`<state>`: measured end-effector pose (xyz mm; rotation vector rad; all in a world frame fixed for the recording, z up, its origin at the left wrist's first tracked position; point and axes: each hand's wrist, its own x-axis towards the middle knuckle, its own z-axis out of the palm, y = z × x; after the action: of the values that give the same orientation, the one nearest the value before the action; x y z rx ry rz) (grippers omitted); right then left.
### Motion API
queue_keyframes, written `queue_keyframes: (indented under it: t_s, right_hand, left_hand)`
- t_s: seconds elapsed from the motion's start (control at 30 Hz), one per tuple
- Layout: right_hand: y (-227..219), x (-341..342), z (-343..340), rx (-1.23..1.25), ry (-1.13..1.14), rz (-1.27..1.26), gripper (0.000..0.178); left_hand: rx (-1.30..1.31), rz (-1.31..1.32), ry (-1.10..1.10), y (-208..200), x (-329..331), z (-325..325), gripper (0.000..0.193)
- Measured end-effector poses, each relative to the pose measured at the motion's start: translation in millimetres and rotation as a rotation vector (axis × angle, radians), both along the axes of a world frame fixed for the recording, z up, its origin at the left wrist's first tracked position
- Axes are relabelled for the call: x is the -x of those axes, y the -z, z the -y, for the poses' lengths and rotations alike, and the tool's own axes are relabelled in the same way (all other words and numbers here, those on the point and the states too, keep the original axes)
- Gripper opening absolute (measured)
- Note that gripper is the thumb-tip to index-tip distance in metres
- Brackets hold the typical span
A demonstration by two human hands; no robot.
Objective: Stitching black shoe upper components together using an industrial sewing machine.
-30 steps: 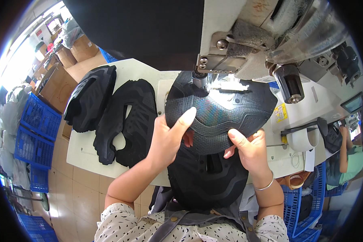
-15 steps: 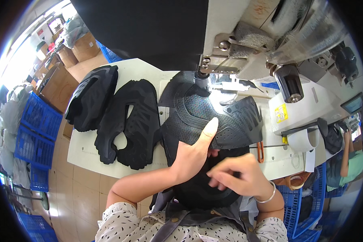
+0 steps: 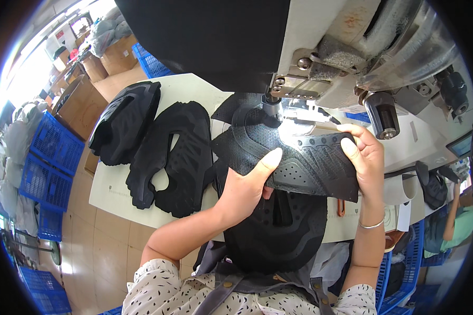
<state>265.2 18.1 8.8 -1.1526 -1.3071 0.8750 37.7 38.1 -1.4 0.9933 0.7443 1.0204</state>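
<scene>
The black shoe upper [image 3: 312,170] sits just right of centre in the frame, with its upper left part under the metal foot [image 3: 270,106] of a sewing machine [image 3: 312,42]. The person's left hand [image 3: 249,184] has its lower left side gripped, thumb pressed on top and a fingertip peeking out underneath. The right hand [image 3: 367,157] is pinching the right end, thumb on the face, other fingers up around the top edge, so the piece basically stretches between the two hands. Below it, bottom middle, there's another dark upper [image 3: 281,244]. Left of frame, two more black pieces [image 3: 192,152] lie on the pale table [image 3: 110,197], well apart from the right hand.
</scene>
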Motion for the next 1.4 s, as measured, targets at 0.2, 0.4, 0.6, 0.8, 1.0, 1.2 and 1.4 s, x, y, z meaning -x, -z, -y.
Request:
queue_keyframes:
  t_s: [0.2, 0.4, 0.6, 0.8, 1.0, 1.2, 1.4]
  right_hand:
    - [-7.0, 2.4, -5.5, -0.055, -0.002, -0.002, 0.022]
    - [-3.2, 0.6, -7.6, -0.064, 0.004, 0.004, 0.023]
    - [-1.3, 8.0, -2.1, -0.112, 0.032, -0.024, 0.019]
    - [-3.1, 16.5, 9.5, -0.107, 0.008, -0.012, 0.02]
    - [-6.9, 27.8, 30.8, -0.052, 0.041, -0.023, 0.024]
    - [-5.0, 43.0, 52.1, 0.076, -0.097, 0.097, 0.031]
    - [34.6, -12.1, -7.6, -0.257, 0.348, 0.477, 0.039]
  left_hand:
    - [0.011, -0.008, -0.004, -0.9, -0.3, -6.2, 0.016]
    - [-0.037, -0.037, 0.014, -1.1, 0.9, -13.1, 0.013]
    - [-0.058, -0.007, -0.003, -8.5, 2.8, -22.8, 0.011]
    - [-0.013, -0.106, -0.011, -3.6, 14.2, -30.9, 0.019]
    - [-0.114, -0.083, 0.135, 0.7, 12.3, -14.7, 0.031]
    - [-0.185, -0.114, 0.114, 9.7, 7.5, 15.7, 0.019]
    - [0.066, 0.004, 0.214, 1.9, 16.5, 8.2, 0.022]
